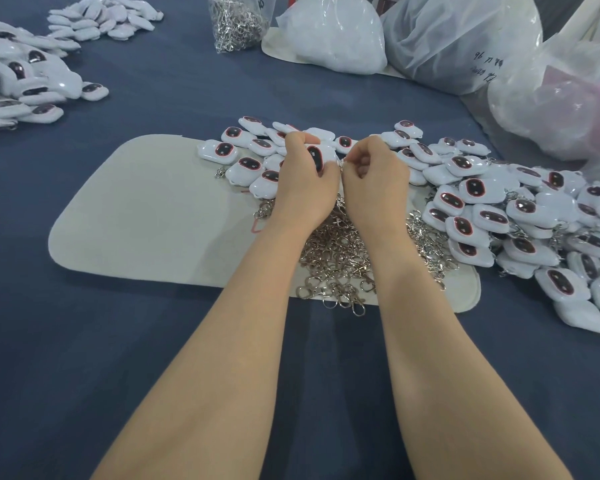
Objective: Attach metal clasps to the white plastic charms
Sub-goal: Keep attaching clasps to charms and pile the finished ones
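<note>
— Blue cloth (153, 323) covers the whole table, right? What sits on it?

— Yes. At the middle lies a cream mat (146, 216), and both forearms reach out over it.

— What are the hands doing?

— The left hand (305, 178) grips a white charm (315, 157) with a dark oval face rimmed in red, fingers curled round it. The right hand (378, 171) touches the left, its thumb and fingers pinching a small metal clasp (342, 165) right at the charm's edge. Whether the clasp is already hooked on, I cannot tell; it is too small.

— And the rest of the clasps?

— A heap of loose clasps (333, 258) lies on the mat under both wrists, spilling to its near edge.

— More charms?

— Plenty. A small cluster (246, 157) lies just beyond the left hand, partly on the mat. A long pile (534, 230) runs off to the right, with metal rings showing between some pieces. A far-left heap (25, 84) and a smaller far pile (104, 19) sit well apart from the hands.

— Anything at the back?

— A clear bag of clasps (234, 22) and, beside it, bulging plastic bags (465, 39), one with handwriting.
</note>
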Motion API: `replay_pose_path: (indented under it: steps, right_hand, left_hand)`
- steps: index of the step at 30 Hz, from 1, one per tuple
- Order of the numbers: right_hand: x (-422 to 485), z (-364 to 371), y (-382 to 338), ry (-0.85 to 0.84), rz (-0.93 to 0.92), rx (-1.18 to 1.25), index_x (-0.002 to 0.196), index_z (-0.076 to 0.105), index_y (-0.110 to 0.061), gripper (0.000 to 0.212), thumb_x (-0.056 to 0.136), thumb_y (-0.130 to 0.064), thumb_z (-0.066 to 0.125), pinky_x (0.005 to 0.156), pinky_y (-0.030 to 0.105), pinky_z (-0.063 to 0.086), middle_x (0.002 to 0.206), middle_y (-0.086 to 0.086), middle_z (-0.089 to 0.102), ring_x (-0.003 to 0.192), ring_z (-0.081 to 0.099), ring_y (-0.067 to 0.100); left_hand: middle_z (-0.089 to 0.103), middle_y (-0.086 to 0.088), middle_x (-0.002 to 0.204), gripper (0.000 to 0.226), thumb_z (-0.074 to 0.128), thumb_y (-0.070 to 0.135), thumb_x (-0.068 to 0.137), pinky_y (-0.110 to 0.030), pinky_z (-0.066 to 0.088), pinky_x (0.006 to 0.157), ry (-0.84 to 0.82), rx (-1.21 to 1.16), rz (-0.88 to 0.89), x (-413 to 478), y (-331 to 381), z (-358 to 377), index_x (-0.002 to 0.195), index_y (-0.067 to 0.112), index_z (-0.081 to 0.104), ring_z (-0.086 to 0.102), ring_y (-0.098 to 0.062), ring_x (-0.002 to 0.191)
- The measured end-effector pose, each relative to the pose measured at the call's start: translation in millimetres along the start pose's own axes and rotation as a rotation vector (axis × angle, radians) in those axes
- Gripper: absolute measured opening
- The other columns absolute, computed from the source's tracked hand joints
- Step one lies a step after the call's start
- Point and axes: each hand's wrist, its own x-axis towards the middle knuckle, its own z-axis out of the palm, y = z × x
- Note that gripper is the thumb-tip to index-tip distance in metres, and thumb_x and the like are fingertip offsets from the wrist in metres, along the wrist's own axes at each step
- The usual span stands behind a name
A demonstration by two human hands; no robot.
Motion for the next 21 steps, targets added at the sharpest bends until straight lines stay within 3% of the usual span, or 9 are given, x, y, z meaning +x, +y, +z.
replay_pose_path:
  steps: [6,11,17,21]
  right_hand:
    - [-1.2,1.7,0.9,0.001,0.035,0.04,0.085,0.057,-0.012,0.012,0.08,-0.001,0.053,0.061,0.017,0.035,0.066,-0.016,0.047,0.061,0.046,0.005]
    - [-1.7,1.8,-0.2,-0.011,0.053,0.068,0.085,0.056,-0.014,0.012,0.081,-0.002,0.055,0.063,0.018,0.037,0.066,-0.016,0.048,0.06,0.046,0.002]
    - [-4.4,2.9,-5.0,-0.057,0.017,0.021,0.087,0.058,-0.008,0.01,0.084,-0.001,0.051,0.074,0.039,0.047,0.075,0.001,0.058,0.075,0.057,0.025]
    - [-5.7,3.3,-5.5,-0.101,-0.027,-0.023,0.088,0.056,-0.006,0.012,0.085,0.0,0.047,0.072,0.044,0.046,0.075,0.003,0.055,0.076,0.053,0.029]
  left_hand:
    - [0.046,0.013,0.081,0.028,0.05,0.008,0.09,-0.003,0.035,0.059,-0.01,0.013,0.0,0.2,-0.6,0.6,0.115,0.014,0.038,0.046,0.002,0.07]
    - [0.048,0.009,0.086,0.03,0.049,0.008,0.09,-0.004,0.035,0.061,-0.011,0.014,-0.007,-0.5,-0.6,1.6,0.119,0.012,0.039,0.046,0.001,0.072]
    - [0.048,0.01,0.082,0.027,0.049,0.008,0.09,-0.013,0.037,0.058,0.0,-0.026,-0.045,1.0,-1.1,-0.1,0.113,0.016,0.038,0.049,-0.004,0.07]
    - [0.048,0.011,0.082,0.027,0.048,0.006,0.088,-0.014,0.04,0.057,-0.001,-0.065,-0.076,1.2,-0.5,-1.3,0.11,0.018,0.037,0.051,-0.006,0.07]
